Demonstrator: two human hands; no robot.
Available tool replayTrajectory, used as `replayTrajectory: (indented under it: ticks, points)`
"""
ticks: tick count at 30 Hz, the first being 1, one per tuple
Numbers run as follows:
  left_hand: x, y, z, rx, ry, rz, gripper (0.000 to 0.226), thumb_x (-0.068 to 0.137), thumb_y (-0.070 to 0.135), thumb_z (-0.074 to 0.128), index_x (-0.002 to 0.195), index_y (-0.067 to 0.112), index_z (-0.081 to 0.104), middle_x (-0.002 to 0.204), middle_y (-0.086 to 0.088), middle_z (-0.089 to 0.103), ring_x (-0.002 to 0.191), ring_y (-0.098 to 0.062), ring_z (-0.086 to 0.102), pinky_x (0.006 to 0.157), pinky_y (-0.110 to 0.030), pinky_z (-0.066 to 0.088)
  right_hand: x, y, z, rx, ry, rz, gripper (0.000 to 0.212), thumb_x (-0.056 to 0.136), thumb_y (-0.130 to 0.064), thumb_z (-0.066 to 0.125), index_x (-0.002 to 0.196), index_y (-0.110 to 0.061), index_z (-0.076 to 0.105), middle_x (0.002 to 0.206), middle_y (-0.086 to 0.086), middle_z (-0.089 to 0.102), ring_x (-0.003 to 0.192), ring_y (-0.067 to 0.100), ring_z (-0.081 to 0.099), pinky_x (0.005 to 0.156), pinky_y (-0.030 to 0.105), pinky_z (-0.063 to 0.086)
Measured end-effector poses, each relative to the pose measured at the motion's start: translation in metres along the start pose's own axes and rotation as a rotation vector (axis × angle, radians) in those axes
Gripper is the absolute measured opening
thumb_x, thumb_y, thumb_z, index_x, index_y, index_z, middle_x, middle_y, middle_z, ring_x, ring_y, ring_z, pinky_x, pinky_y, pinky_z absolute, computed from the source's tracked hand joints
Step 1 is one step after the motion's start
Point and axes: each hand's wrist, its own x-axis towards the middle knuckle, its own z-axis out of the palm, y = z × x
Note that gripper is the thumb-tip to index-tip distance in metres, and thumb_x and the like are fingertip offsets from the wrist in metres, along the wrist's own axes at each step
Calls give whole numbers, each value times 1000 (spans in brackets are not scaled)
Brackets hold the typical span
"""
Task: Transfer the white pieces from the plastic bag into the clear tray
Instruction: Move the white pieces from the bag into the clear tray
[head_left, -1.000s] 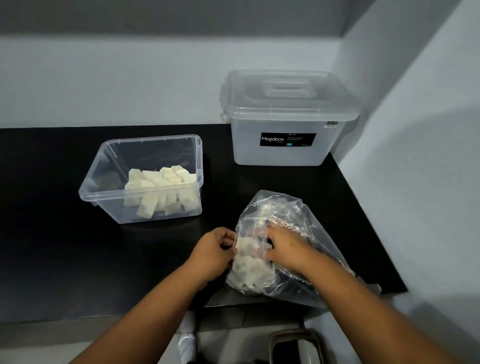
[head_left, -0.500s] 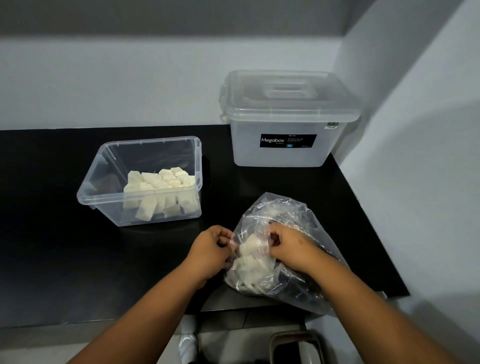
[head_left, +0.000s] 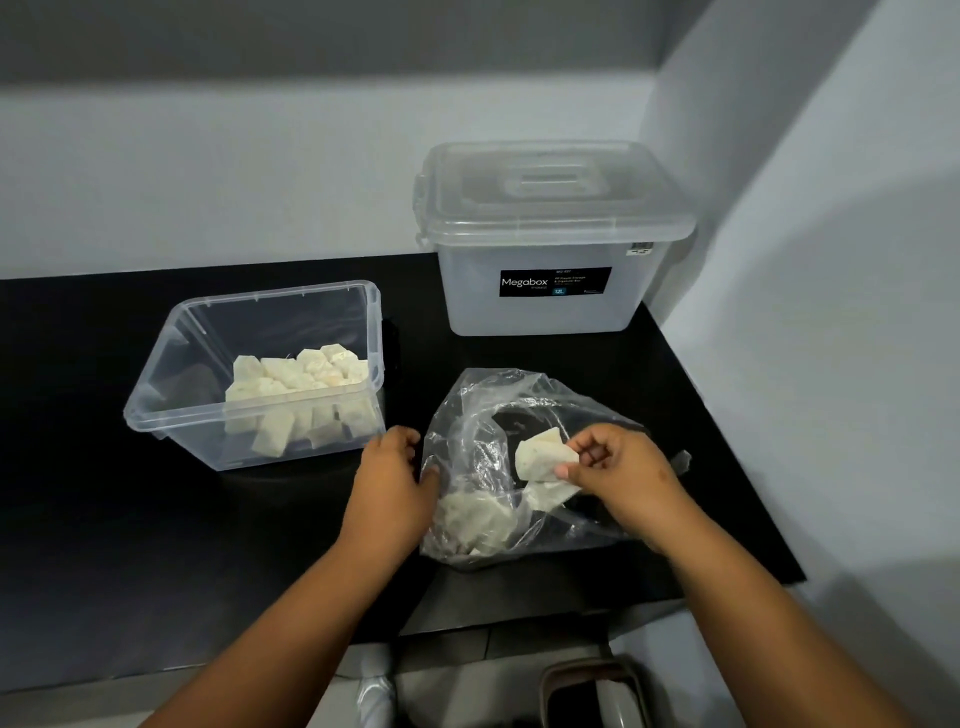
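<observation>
While the transfer is under way, the plastic bag (head_left: 519, 467) serves as landmark, lying open on the black counter (head_left: 104, 545) at its near edge. At the bag's left side the left hand (head_left: 392, 486) grips the film, fingers curled onto the edge, apparently to steady the mouth. At the bag's right, inside the opening, the right hand (head_left: 618, 467) pinches a white piece (head_left: 543, 457) between thumb and fingertips; a second piece hangs just below it, and whether that one is also gripped cannot be told. Within the bag's near left corner a small heap of remaining pieces (head_left: 478, 522) lies against the film; its exact count is hidden by creases. Beyond the bag to the left, well apart from it, stands the clear tray (head_left: 171, 405), upright and open, with a pile of transferred pieces (head_left: 301, 384) filling its right portion. Beyond the bag, farther back and slightly right, sits a lidded storage box (head_left: 545, 234) against the wall. Judged from both piles, the larger share appears already moved; several carries probably remain, the next being from the bag leftward to the tray.
</observation>
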Motion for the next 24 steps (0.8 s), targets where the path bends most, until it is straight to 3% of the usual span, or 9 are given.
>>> replayTrajectory:
  ticks: [3,7,12,15,19,22,24]
  points:
    - [-5,20,0,104,66,168,42,83,21,66,123,17,54,115,-2,49,102,-18,54,84,-29,47,5,3,-1,-37,-18,24,10,80,-13,78,87,-17,72,76,-2,67,67,9,59,76,35,57]
    - [-4,37,10,185,44,266,40,86,27,63,125,20,54,122,1,47,109,-18,52,80,-23,40,8,4,-1,-276,-6,-17,8,89,-21,68,91,-22,76,85,-6,72,77,7,65,68,16,48]
    - [1,44,16,224,3,374,30,88,24,61,118,20,58,116,3,51,105,-16,53,83,-25,46,-2,-4,-6,-375,58,-106,13,93,-23,63,96,-21,75,84,-9,70,72,0,60,67,9,44]
    - [7,51,19,219,-76,475,20,90,25,59,109,20,61,101,6,56,93,-10,55,81,-27,49,-11,-14,-19,-391,134,-134,11,93,-24,61,93,-22,71,80,-6,69,69,5,64,63,19,51]
    - [12,65,34,254,-272,543,13,90,23,61,100,20,68,96,7,61,86,-7,58,77,-22,50,-12,-21,-33,-489,193,-150,12,95,-26,58,99,-21,68,81,-4,68,68,10,63,61,25,53]
    - [13,72,54,307,-364,563,11,87,23,65,96,19,70,95,4,66,83,-8,60,74,-19,48,-10,-21,-35,-520,188,-140,13,95,-26,57,99,-20,68,83,-2,69,70,11,63,58,21,47]
    - [14,74,68,365,-403,527,17,84,27,69,97,16,69,97,0,65,86,-14,62,76,-26,50,-10,-20,-35,-537,178,-129,13,95,-26,57,97,-19,68,82,-2,69,70,12,63,58,22,46]
